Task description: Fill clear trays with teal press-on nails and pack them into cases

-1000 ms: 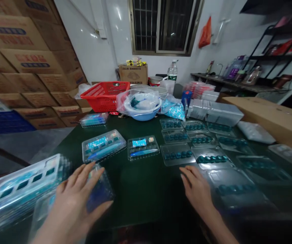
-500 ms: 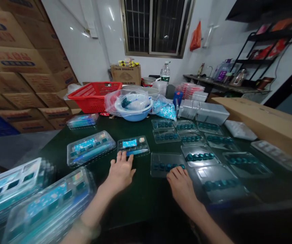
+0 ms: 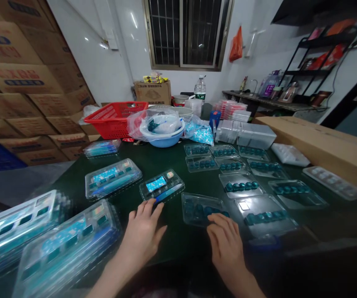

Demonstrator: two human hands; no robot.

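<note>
My left hand [image 3: 144, 227] lies palm down with its fingers spread. Its fingertips touch the near edge of a small clear plastic tray [image 3: 174, 181], which holds a blue patterned piece, a pale square and a blue pen-like stick. To the right, the fingertips of my right hand [image 3: 226, 246] rest at the near right corner of a clear tray [image 3: 187, 211] with dark teal pieces in a row. Its fingers are bent and the thumb stands apart. Several similar trays of teal pieces [image 3: 243, 186] lie beyond and to the right of this hand.
Stacks of filled clear packs [image 3: 69, 244] stand at the left. A red basket [image 3: 113, 124], a blue basin [image 3: 162, 140] and a bag of blue bits [image 3: 202, 134] are at the back. A long cardboard box [image 3: 327, 145] borders the right side.
The tray at my left hand has turned, its left end now nearer me. The tray at my right hand has turned slightly and shifted nearer me. Both hands have drawn back a little.
</note>
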